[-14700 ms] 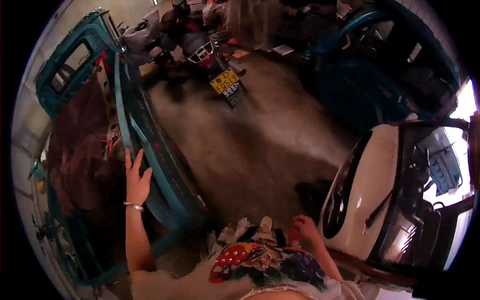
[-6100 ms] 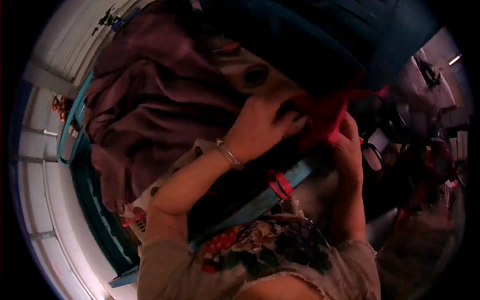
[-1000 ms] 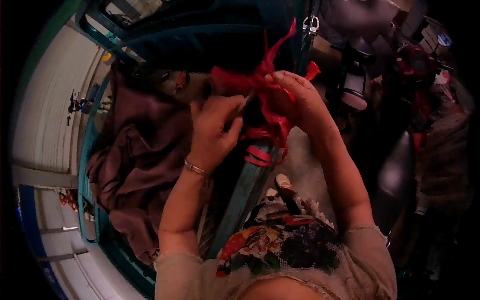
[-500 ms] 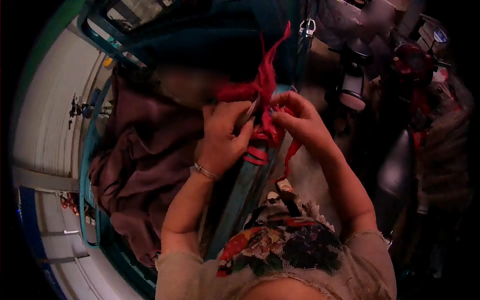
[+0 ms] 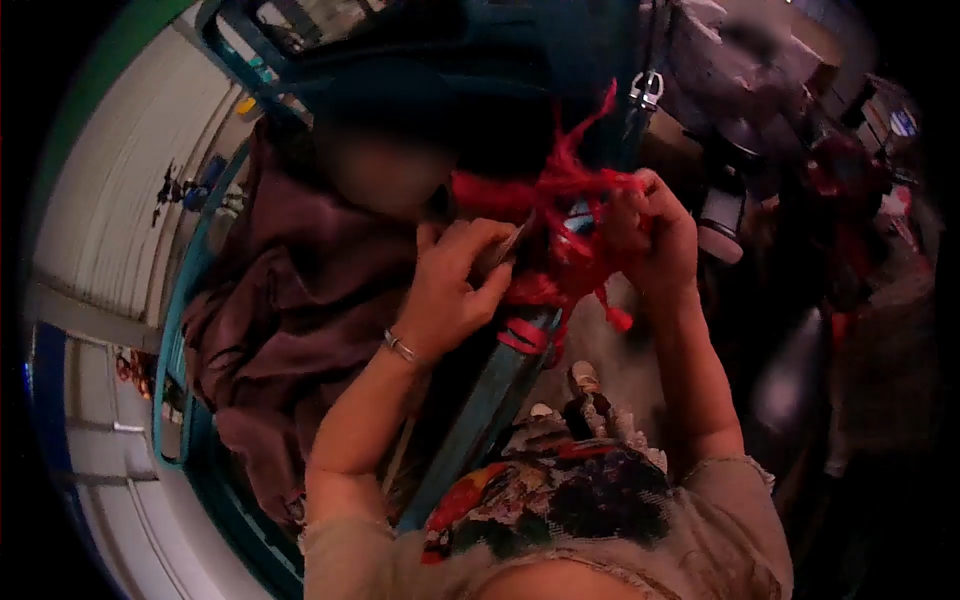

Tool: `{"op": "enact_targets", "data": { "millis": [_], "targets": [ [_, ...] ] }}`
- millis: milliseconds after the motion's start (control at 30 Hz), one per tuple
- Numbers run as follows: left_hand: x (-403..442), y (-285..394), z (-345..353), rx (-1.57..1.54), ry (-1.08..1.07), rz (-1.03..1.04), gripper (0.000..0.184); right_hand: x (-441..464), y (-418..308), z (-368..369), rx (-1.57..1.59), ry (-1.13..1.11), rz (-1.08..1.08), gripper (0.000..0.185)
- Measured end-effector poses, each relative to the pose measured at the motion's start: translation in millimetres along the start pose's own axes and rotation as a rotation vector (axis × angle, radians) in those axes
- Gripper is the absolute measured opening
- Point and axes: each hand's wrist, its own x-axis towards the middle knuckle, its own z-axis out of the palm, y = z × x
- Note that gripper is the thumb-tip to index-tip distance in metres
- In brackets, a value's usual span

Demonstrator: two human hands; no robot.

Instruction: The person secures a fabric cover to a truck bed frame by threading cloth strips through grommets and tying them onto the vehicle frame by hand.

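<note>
Red cloth strips point(image 5: 565, 178) are knotted and wrapped around a teal rail point(image 5: 485, 400), with frayed ends sticking up. My left hand point(image 5: 455, 285), a bangle at its wrist, is closed in a pinch on a thin, flat, blade-like piece point(image 5: 513, 242) whose edge points at the knot. To the right of the rail, my right hand point(image 5: 665, 235) is closed on a red strand, which it holds stretched sideways from the knot. Its fingers are partly blurred. A loose red end point(image 5: 619, 319) hangs below it.
Crumpled dark purple cloth point(image 5: 300, 300) lies left of the rail, inside a teal frame point(image 5: 172, 370). A dark teal panel point(image 5: 470, 60) rises ahead. At the right stand dim motorbike-like shapes point(image 5: 725, 205). A shoe point(image 5: 584, 376) shows on the floor below.
My right hand has moved away from the knot to the right, drawing a red strand out taut. My left hand keeps its pinch near the knot. The whole view has shifted slightly.
</note>
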Motion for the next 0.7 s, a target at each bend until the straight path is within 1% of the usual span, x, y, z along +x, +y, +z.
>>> {"op": "enact_targets", "data": {
  "millis": [67, 100, 133, 167, 233, 267, 333, 367, 400, 433, 467, 500, 533, 600, 633, 700],
  "targets": [
    [1, 2, -8, 0.024, 0.025, -0.018, 0.031, -2, -4, -4, -0.298, 0.070, 0.178, 0.014],
    [3, 6, -16, 0.067, -0.019, -0.019, 0.032, -5, -1, -3, -0.518, 0.091, 0.235, 0.017],
    [3, 8, -21, 0.108, -0.064, -0.027, 0.033, -7, -1, 8, -0.511, 0.073, 0.265, 0.017],
    [4, 10, -19, 0.116, -0.047, -0.061, 0.033, -8, -10, 24, -0.588, 0.073, 0.461, 0.018],
    [13, 12, -13, 0.120, -0.179, -0.057, 0.035, 6, -31, 19, -0.717, 0.090, 0.704, 0.017],
    [15, 14, -10, 0.125, -0.173, -0.084, 0.035, 11, -39, 10, -0.708, 0.075, 0.729, 0.017],
    [16, 16, -7, 0.141, -0.147, -0.075, 0.036, 20, -45, -6, -0.404, 0.001, 0.386, 0.011],
    [19, 21, -8, 0.152, -0.140, -0.093, 0.036, 33, -41, -11, -0.249, -0.082, 0.205, 0.009],
    [20, 29, -11, 0.162, -0.080, -0.095, 0.031, 39, -40, -11, -0.236, -0.091, 0.225, 0.009],
    [20, 39, -13, 0.175, -0.022, -0.097, 0.025, 42, -43, -10, -0.172, -0.038, 0.209, 0.009],
    [21, 42, -15, 0.190, -0.015, -0.117, 0.025, 49, -42, -12, -0.108, 0.013, 0.193, 0.010],
    [19, 45, -19, 0.199, -0.028, -0.205, 0.025, 55, -39, -19, -0.058, -0.061, 0.219, 0.009],
    [17, 49, -20, 0.203, -0.038, -0.295, 0.025, 57, -41, -20, -0.045, -0.068, 0.244, 0.009],
    [22, 49, -25, 0.259, -0.041, -0.311, 0.025, 56, -51, -13, -0.174, -0.055, 0.549, 0.014],
    [25, 48, -27, 0.306, -0.056, -0.304, 0.025, 54, -56, -10, -0.166, -0.065, 0.566, 0.014],
    [28, 46, -14, 0.286, -0.026, -0.305, 0.025, 48, -67, -10, -0.497, -0.039, 0.914, 0.020]
  ]
}}
